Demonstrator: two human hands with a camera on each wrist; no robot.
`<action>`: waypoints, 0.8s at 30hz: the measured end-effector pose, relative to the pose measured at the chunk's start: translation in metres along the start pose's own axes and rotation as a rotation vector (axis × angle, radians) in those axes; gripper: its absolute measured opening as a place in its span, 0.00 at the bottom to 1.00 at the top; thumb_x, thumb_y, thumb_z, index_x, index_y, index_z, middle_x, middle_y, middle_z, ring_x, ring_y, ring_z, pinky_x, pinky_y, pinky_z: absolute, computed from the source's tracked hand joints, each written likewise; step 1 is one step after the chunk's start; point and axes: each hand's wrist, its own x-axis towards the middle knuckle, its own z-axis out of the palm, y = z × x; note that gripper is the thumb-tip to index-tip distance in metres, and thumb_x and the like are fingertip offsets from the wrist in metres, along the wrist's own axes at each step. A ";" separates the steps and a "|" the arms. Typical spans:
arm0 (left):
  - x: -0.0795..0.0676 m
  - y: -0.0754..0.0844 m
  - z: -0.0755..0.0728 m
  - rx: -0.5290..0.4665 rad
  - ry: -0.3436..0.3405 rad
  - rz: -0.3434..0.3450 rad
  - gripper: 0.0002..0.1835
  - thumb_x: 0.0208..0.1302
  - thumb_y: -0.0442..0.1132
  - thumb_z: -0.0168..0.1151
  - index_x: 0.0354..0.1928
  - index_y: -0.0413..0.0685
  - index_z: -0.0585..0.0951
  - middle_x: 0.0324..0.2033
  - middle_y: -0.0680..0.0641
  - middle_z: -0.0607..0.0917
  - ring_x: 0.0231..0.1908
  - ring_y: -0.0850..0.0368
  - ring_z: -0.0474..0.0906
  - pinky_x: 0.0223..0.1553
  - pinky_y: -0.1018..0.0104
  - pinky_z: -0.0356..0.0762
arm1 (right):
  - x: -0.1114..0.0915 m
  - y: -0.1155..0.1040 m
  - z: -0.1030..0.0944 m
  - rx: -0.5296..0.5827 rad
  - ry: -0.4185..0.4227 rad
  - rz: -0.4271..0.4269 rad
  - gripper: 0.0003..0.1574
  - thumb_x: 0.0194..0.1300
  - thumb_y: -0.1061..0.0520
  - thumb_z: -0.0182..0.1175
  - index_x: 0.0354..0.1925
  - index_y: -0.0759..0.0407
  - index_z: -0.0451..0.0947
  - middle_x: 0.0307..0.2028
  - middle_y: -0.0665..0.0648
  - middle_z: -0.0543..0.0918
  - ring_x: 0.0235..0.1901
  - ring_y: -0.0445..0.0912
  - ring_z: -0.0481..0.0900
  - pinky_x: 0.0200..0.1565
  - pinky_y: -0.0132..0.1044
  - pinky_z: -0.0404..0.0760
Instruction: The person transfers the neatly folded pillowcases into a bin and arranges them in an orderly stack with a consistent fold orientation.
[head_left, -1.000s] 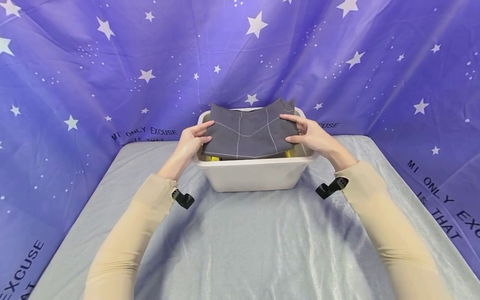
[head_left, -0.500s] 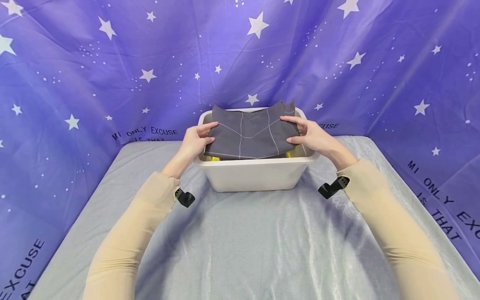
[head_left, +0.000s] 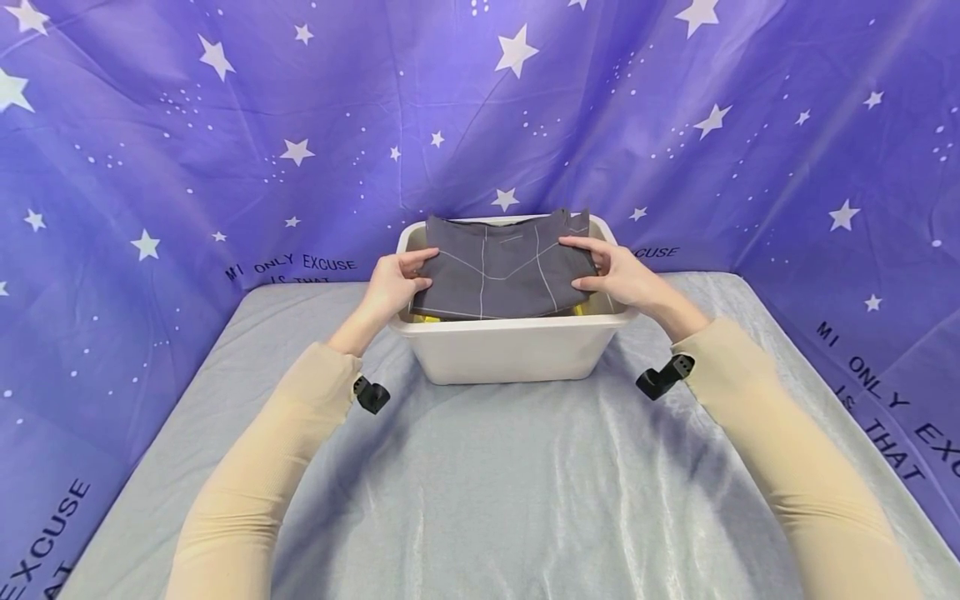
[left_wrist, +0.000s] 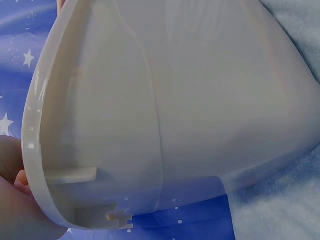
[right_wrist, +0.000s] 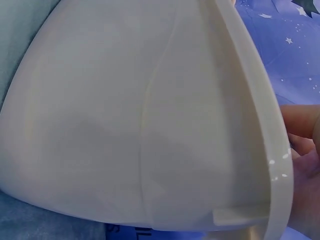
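Note:
A folded dark grey garment (head_left: 498, 275) with thin white seam lines lies across the opening of a white plastic bin (head_left: 510, 354) in the head view. My left hand (head_left: 392, 283) holds its left side, thumb and index finger showing on top. On the right side my right hand (head_left: 617, 271) grips it the same way. The other fingers are mostly hidden. In the left wrist view the bin's outer wall (left_wrist: 200, 100) fills the picture, with part of my left hand behind the rim. Likewise, the right wrist view shows mostly bin wall (right_wrist: 100, 125) and a bit of my right hand.
Bits of something yellow (head_left: 428, 318) show inside the bin under the garment. The bin stands on a table with a pale grey-blue cloth (head_left: 510, 483). A purple star-patterned curtain (head_left: 345, 100) hangs close behind the bin and along both sides.
The garment has sunk slightly lower into the bin, its back edge dropping towards the rim. My left hand has shifted a little to the right and down; the right hand has barely moved.

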 end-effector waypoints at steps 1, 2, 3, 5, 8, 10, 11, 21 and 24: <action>0.000 0.000 0.000 0.012 0.000 0.005 0.27 0.50 0.19 0.55 0.54 0.41 0.73 0.50 0.37 0.75 0.49 0.50 0.73 0.48 0.61 0.72 | 0.000 0.001 0.000 -0.005 0.000 -0.003 0.39 0.54 0.73 0.55 0.63 0.60 0.57 0.46 0.63 0.76 0.40 0.36 0.76 0.41 0.27 0.74; 0.000 0.000 0.000 0.024 -0.001 0.009 0.27 0.50 0.19 0.56 0.54 0.41 0.73 0.50 0.37 0.75 0.49 0.50 0.74 0.47 0.61 0.72 | 0.000 0.001 0.000 -0.009 0.003 -0.003 0.39 0.54 0.73 0.55 0.63 0.60 0.58 0.46 0.64 0.76 0.40 0.36 0.76 0.40 0.27 0.74; 0.000 -0.001 0.001 0.037 -0.001 0.013 0.26 0.50 0.20 0.56 0.54 0.41 0.73 0.49 0.37 0.75 0.48 0.49 0.74 0.47 0.61 0.72 | 0.000 0.002 0.000 -0.013 0.004 -0.003 0.39 0.54 0.73 0.55 0.63 0.60 0.58 0.46 0.65 0.76 0.40 0.36 0.76 0.40 0.27 0.74; -0.001 -0.001 0.001 0.061 -0.002 0.016 0.26 0.50 0.20 0.56 0.54 0.41 0.74 0.49 0.37 0.76 0.47 0.49 0.75 0.46 0.60 0.73 | 0.000 0.003 0.001 -0.016 0.005 0.001 0.39 0.54 0.73 0.55 0.63 0.60 0.57 0.47 0.66 0.75 0.40 0.36 0.76 0.40 0.27 0.74; -0.002 -0.002 0.001 0.097 -0.003 0.022 0.26 0.50 0.21 0.57 0.54 0.42 0.74 0.48 0.37 0.76 0.46 0.49 0.75 0.46 0.61 0.73 | 0.000 0.004 0.001 -0.017 0.009 0.011 0.39 0.54 0.73 0.55 0.63 0.60 0.58 0.48 0.68 0.74 0.40 0.37 0.75 0.39 0.28 0.75; -0.002 -0.002 0.001 0.114 -0.005 0.028 0.26 0.50 0.21 0.58 0.54 0.41 0.74 0.49 0.38 0.76 0.46 0.48 0.76 0.46 0.61 0.73 | -0.001 0.004 0.002 -0.021 0.010 0.011 0.39 0.54 0.74 0.55 0.63 0.60 0.58 0.48 0.69 0.74 0.40 0.37 0.75 0.39 0.28 0.75; -0.003 -0.002 0.001 0.122 -0.006 0.030 0.25 0.50 0.21 0.58 0.53 0.41 0.74 0.50 0.39 0.75 0.46 0.48 0.76 0.46 0.61 0.73 | -0.001 0.005 0.002 -0.027 0.011 0.011 0.39 0.54 0.73 0.55 0.63 0.60 0.58 0.47 0.69 0.74 0.39 0.37 0.76 0.39 0.28 0.75; -0.004 -0.004 -0.001 0.234 -0.008 0.086 0.25 0.50 0.25 0.60 0.54 0.41 0.74 0.46 0.39 0.79 0.42 0.48 0.78 0.44 0.61 0.74 | -0.002 0.004 0.002 -0.163 0.045 -0.021 0.37 0.52 0.73 0.56 0.61 0.63 0.61 0.47 0.70 0.74 0.36 0.40 0.77 0.35 0.26 0.74; -0.008 -0.005 -0.002 0.253 0.044 0.159 0.24 0.50 0.25 0.57 0.53 0.39 0.74 0.41 0.38 0.81 0.38 0.48 0.79 0.41 0.60 0.75 | -0.005 0.003 0.002 -0.279 0.113 -0.056 0.33 0.52 0.73 0.56 0.58 0.65 0.64 0.47 0.70 0.75 0.35 0.50 0.78 0.32 0.24 0.73</action>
